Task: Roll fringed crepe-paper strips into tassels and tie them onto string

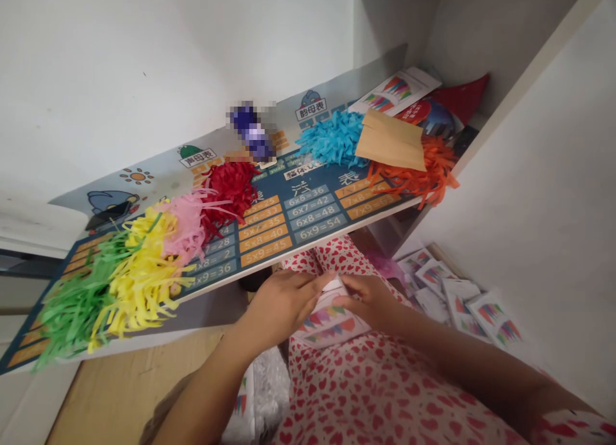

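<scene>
On my lap rests a white packet [332, 326] printed with rows of coloured pennants, its white top edge tilted up. My left hand [286, 297] lies over the packet's left side, fingers together and closed on its upper edge. From the other side my right hand [370, 297] grips the packet near the top, with the thumb across its front. Nearest above them is the edge of a desk [269, 264] covered with a multiplication-table mat. Fringed paper bunches lie along it: green [79, 304], yellow [144, 278], pink [185, 223], dark red [231, 191], blue [332, 137] and orange [418, 175].
A tan paper piece [392, 140] lies over the orange bunch. Behind it are another printed packet [397, 90] and a red pointed package [464, 98]. Several similar packets [462, 297] are piled low at right. Clear plastic wrap [272, 387] sits below my left arm. A white shelf panel [524, 98] stands at right.
</scene>
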Motion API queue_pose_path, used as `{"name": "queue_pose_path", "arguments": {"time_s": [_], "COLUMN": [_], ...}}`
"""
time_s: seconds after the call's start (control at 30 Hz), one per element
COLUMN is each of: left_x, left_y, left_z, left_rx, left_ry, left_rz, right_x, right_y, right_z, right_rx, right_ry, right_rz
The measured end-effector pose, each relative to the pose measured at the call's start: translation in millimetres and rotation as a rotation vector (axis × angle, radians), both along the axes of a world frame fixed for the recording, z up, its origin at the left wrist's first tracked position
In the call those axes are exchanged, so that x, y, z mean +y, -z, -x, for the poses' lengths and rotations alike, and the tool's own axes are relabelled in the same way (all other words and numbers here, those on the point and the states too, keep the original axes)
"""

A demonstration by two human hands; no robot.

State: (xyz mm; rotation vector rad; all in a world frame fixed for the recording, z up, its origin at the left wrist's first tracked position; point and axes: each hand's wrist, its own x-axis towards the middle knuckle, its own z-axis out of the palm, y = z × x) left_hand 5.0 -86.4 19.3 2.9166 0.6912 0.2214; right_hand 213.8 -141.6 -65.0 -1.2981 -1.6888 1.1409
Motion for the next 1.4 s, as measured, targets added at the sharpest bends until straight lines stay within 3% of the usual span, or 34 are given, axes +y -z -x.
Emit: {"name": "queue_pose_path", "arguments": {"time_s": [0.17,0.33,0.63,1.1,1.23,1.4], "left_x": [0.1,1.6,-1.0,-12.8,-23.4,-34.7], "left_y": [-1.1,-5.0,-3.7,0.5,5.9,17.3], "left_z": [-7.0,-11.2,-9.0,-3.1,-1.9,0.3], "left_rx": [-0.112,-0.116,-0.102,-0.243,-0.192,-0.195], "left_ry": [-0.016,0.046,0.049,0.045,0.028,-0.062], "left_rz": [-0.011,0.033,-0.021,-0.087,-0.162,-0.239], "right_x": [0.6,-0.7,-0.1,-3.4,-5.0,-1.4], "right_y": [3.0,5.6,4.3,1.1,5.6,11.5], "right_z": [2.1,2.3,0.7,-0.7,1.1,-1.5], "right_rx": [-0.014,-0.020,-0.008,0.035,0.050,0.028], "right_ry": [-0.027,-0.023,-0.041,-0.041,0.015,-0.021], "right_rz": [-0.024,-0.055,-0.051,-0.041,-0.140,-0.535]}}
